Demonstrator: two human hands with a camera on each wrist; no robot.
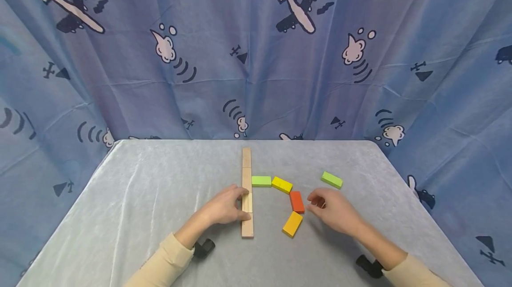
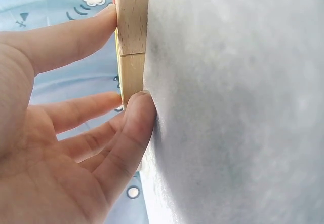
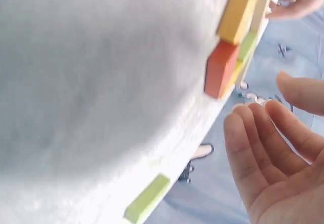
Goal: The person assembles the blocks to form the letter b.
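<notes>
Plain wooden blocks (image 1: 246,158) lie end to end in a straight row. My left hand (image 1: 226,205) is over the near half of this row, thumb and fingers spread, fingertips touching the wood (image 2: 132,26). From the row's right side curve a light green block (image 1: 262,181), a yellow block (image 1: 282,185), a red block (image 1: 297,201) and an orange-yellow block (image 1: 292,224). Just right of the red block, my right hand (image 1: 336,209) hovers with fingers loosely bent and nothing between them. In the right wrist view its fingertips (image 3: 238,127) are apart from the red block (image 3: 220,69).
Another light green block (image 1: 332,180) lies alone at the right, beyond my right hand. A pale grey cloth covers the table (image 1: 160,176). A blue curtain (image 1: 256,56) printed with airplanes hangs behind the table's far edge.
</notes>
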